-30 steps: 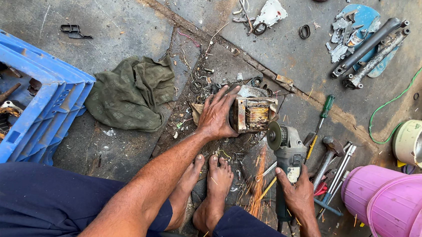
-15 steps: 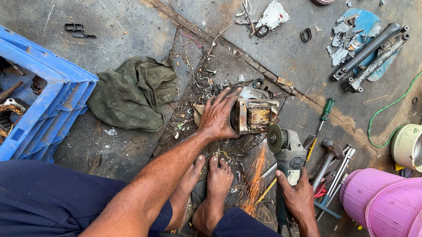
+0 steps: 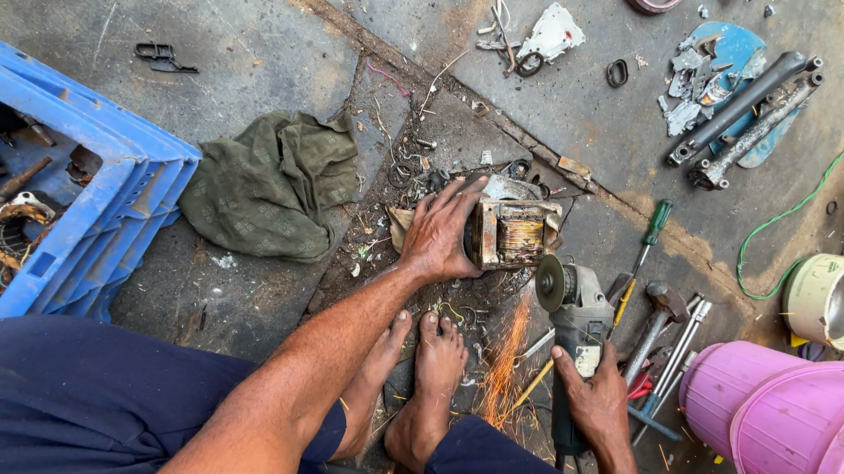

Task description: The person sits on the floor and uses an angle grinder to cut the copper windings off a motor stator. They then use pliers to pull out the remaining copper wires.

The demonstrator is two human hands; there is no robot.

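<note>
Left hand (image 3: 440, 230) gripping rusty motor core (image 3: 511, 234), right hand (image 3: 592, 393) clutching sparking angle grinder (image 3: 571, 309)

The rusty motor stator (image 3: 513, 234), a boxy block of brown laminated steel, lies on the concrete floor. The grey angle grinder (image 3: 576, 324) lies just beside it, disc against its edge, throwing orange sparks.

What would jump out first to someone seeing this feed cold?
The orange sparks spraying down toward the bare feet, at centre, where the angle grinder in the right hand meets a rusty metal block steadied by the left hand. Next, the blue crate of rusty parts at left and the pink buckets at lower right.
</note>
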